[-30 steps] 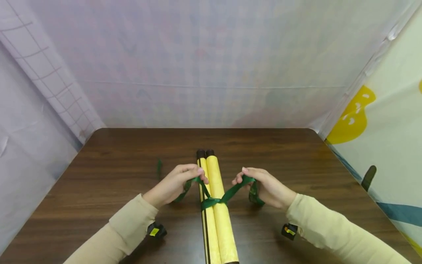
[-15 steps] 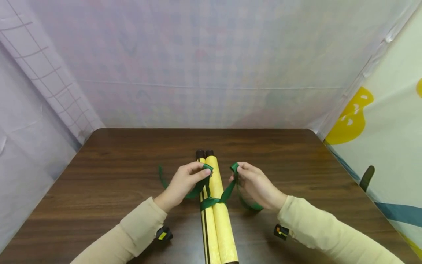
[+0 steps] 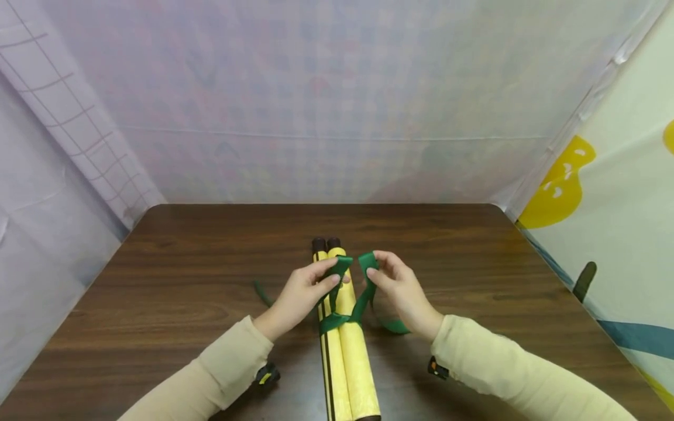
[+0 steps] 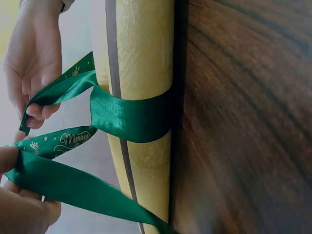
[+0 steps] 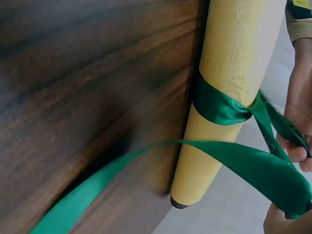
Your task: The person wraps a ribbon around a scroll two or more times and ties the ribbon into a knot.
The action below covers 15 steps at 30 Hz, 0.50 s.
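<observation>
Two yellow rolled scrolls [image 3: 360, 368] with dark end knobs lie side by side on the table, pointing away from me. A green satin ribbon [image 4: 131, 117] wraps both, crossing on top; gold lettering starting "Merry" shows on its printed face. My left hand [image 3: 301, 292] pinches one folded length of ribbon between thumb and fingers, above the left scroll. Opposite it, my right hand [image 3: 402, 289] pinches a second folded length just right of the scrolls. Both folds stand up close to each other. The loose tails hang down outside each hand, the right tail [image 5: 97, 180] trailing toward the table.
The brown wood-grain table [image 3: 210, 245] reaches back to a pale checked curtain [image 3: 326, 117]. A white sheet with yellow shapes [image 3: 558, 193] hangs at the right. Small black wrist devices [image 3: 268, 373] show below both sleeves.
Both hands have come inward toward each other over the scrolls. Each ribbon end, earlier drawn out sideways, is now folded up into a loop between the fingers.
</observation>
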Tool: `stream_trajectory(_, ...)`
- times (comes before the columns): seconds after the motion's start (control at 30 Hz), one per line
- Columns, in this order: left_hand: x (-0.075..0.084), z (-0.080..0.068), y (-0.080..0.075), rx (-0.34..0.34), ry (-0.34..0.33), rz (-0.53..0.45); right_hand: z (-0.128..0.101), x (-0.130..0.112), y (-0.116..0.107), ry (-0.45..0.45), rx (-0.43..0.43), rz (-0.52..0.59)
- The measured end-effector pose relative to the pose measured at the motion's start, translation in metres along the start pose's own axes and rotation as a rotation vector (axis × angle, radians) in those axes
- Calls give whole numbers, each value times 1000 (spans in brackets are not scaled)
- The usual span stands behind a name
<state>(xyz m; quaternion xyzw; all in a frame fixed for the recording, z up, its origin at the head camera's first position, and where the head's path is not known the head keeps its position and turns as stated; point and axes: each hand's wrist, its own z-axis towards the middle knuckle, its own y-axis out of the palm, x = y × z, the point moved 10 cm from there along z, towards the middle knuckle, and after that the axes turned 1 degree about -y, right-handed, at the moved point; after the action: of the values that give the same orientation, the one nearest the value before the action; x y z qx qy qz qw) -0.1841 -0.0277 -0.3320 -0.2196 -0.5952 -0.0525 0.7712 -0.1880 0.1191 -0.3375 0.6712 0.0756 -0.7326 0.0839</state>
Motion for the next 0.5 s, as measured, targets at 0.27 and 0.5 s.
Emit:
stream_trajectory(0.27, 10, 0, 13, -105, 95, 43, 7, -11, 1, -81, 53, -36)
stream_trajectory(0.5, 15, -1, 21, -150, 181, 126, 14, -8, 3, -56, 89, -181)
